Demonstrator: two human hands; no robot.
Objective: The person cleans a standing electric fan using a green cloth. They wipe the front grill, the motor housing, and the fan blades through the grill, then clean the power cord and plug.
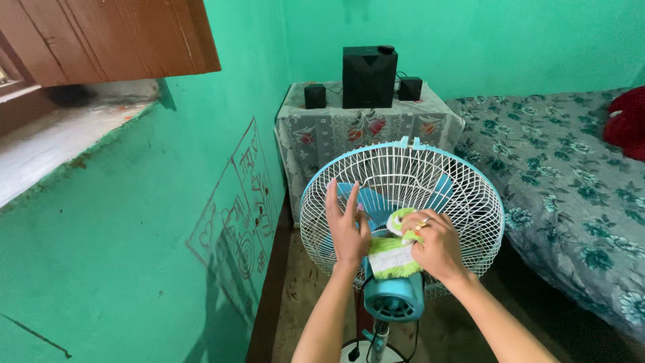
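- Right hand (438,250) is gripping a green and white cloth (393,254), fingers curled shut around it, and is pressing it against the back of the fan grille (403,202) near the hub, just above the blue motor housing (394,299).
- Left hand (347,228) is lying flat on the grille just beside the cloth, fingers spread open and holding nothing, looks like it's bracing the fan.
- The fan is a pedestal one, white wire cage with a light blue rim and blue blades (368,202), standing on the floor between the green wall (134,255) and the bed (571,181).
- Progress-wise, I'm guessing the wiping is only partway: the cloth is sitting at the centre of the cage, and the outer rings and the rim aren't being touched by it right now. Can't really tell from here which wires are clean already.
- Behind the fan a worktop covered with a floral cloth (363,128) is carrying 1 big black speaker (368,76) and 2 small ones at its back edge.
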